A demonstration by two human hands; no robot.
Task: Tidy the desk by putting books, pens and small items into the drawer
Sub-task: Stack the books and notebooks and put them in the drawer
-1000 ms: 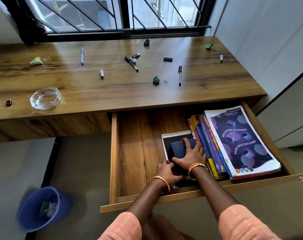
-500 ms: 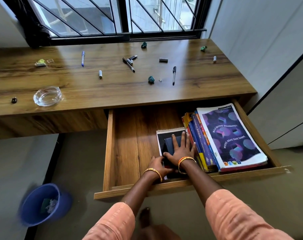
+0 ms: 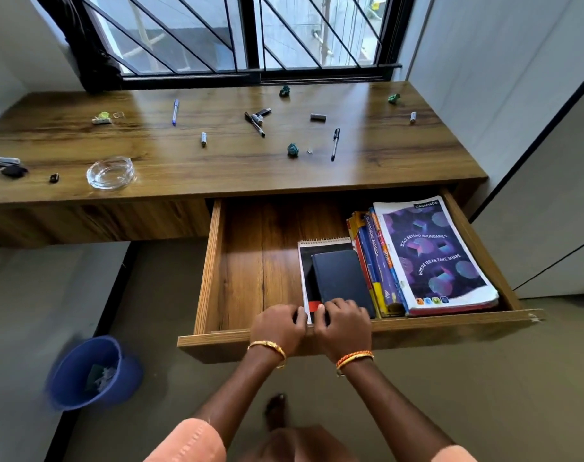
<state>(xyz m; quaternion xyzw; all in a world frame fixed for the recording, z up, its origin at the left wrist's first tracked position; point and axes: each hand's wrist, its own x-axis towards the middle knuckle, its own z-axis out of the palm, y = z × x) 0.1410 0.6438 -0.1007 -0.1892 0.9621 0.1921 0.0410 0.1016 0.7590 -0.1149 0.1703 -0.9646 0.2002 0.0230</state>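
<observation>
The open wooden drawer (image 3: 210, 268) under the desk (image 3: 217, 171) holds a spiral notepad (image 3: 305, 268) with a dark blue book (image 3: 342, 278) lying on it. To their right is a stack of books (image 3: 377, 261) and a purple notebook (image 3: 430, 255). My left hand (image 3: 277, 328) and my right hand (image 3: 343, 323) sit side by side at the drawer's front edge, fingers curled, fingertips touching the near ends of the notepad and dark book; a real grip is unclear. A blue pen (image 3: 175, 111), a black pen (image 3: 335, 144) and a marker (image 3: 203, 139) lie on the desk.
A glass ashtray (image 3: 110, 172), green crumpled bits (image 3: 292, 150), caps and small dark items (image 3: 12, 168) are scattered on the desk. A blue bin (image 3: 90, 371) stands on the floor at left. A barred window is behind; a wall panel is at right.
Both hands have slid back from the top of the dark blue book to the drawer's front edge, and their fingers have curled. The dark book now lies uncovered on the notepad.
</observation>
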